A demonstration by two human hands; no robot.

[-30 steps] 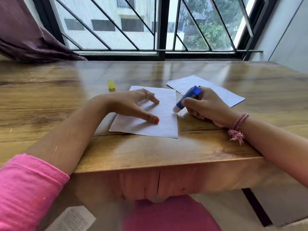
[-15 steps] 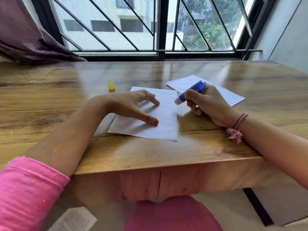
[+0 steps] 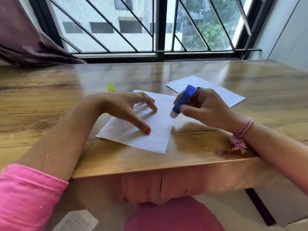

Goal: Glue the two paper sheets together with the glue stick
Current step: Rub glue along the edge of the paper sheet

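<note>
A white paper sheet (image 3: 150, 135) lies on the wooden table (image 3: 50, 104) in front of me. My left hand (image 3: 123, 107) presses it flat with spread fingertips and thumb. My right hand (image 3: 205, 110) grips a blue glue stick (image 3: 184, 99), tilted with its white tip down at the sheet's right edge. Whether the tip touches the paper is unclear. A second white sheet (image 3: 221, 92) lies behind my right hand, partly hidden by it. The glue stick's yellow cap (image 3: 111, 87) stands beyond my left hand.
The table's front edge (image 3: 150, 165) runs just below the near sheet. A barred window (image 3: 158, 25) and a purple curtain (image 3: 28, 40) are behind the table. A printed paper (image 3: 76, 220) lies on the floor below.
My right hand has carried the glue stick along the sheet's right edge, away from me and back, and the stick now stands steeper. My left hand stays pressed on the sheet.
</note>
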